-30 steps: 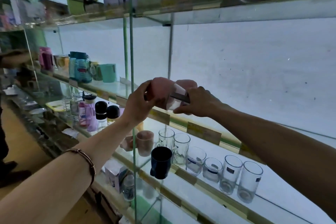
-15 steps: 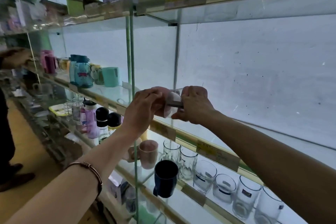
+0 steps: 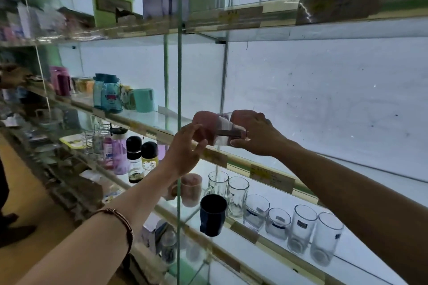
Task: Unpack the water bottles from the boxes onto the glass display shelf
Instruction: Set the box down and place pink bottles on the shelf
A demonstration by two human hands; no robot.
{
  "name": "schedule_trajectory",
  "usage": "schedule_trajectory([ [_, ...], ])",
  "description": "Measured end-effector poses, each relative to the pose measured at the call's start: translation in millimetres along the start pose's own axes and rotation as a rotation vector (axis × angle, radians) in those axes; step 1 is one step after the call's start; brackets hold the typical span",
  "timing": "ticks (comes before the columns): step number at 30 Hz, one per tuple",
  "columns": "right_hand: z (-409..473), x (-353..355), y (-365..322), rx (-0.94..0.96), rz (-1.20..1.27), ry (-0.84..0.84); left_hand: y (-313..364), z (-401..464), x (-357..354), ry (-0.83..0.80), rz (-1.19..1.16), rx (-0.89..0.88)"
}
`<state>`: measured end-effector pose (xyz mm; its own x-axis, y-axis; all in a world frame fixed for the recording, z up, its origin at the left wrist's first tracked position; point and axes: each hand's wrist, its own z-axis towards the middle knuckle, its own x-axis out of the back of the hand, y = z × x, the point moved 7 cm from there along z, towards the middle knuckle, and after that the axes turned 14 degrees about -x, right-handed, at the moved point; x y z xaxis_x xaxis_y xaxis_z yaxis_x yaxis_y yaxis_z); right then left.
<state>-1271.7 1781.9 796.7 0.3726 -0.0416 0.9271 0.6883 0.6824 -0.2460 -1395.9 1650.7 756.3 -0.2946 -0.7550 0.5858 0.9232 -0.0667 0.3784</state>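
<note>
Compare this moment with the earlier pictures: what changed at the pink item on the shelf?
The left hand has let go and opened, fingers spread beside the pink bottle. The right hand still grips its other end at the shelf edge. Glasses below unchanged.

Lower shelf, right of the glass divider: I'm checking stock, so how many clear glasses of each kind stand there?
Handled mugs: 2
Short tumblers: 2
Tall tumblers: 2
Total: 6
</note>
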Motion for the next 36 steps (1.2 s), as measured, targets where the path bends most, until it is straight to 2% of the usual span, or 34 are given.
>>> schedule_trajectory([
  [4,-49.6,12.1,-6.8,-0.05,0.007,-0.03,11.7,-20.1,-2.3,-0.067,-0.01,-0.017],
  [8,-92.2,16.0,-20.0,-0.04,0.05,-0.04,28.4,-37.0,1.6,-0.049,-0.085,-0.055],
  [11,-119.0,14.2,-30.3,-0.024,0.095,-0.035,30.4,-58.6,5.4,-0.032,-0.131,-0.019],
  [13,-137.2,9.8,-37.4,-0.018,0.112,-0.035,30.4,-81.3,10.5,-0.017,-0.142,0.02],
  [19,-185.3,-26.3,-56.3,0.017,0.254,-0.143,28.4,-166.8,29.0,-0.049,-0.098,-0.016],
  [27,-214.6,-92.7,-62.5,0.1,0.292,-0.332,13.7,-247.4,22.9,-0.13,-0.064,0.159],
  [36,-231.8,-184.2,-66.2,0.323,0.337,-0.563,8.9,-335.7,-8.6,-0.049,-0.105,0.427],
])
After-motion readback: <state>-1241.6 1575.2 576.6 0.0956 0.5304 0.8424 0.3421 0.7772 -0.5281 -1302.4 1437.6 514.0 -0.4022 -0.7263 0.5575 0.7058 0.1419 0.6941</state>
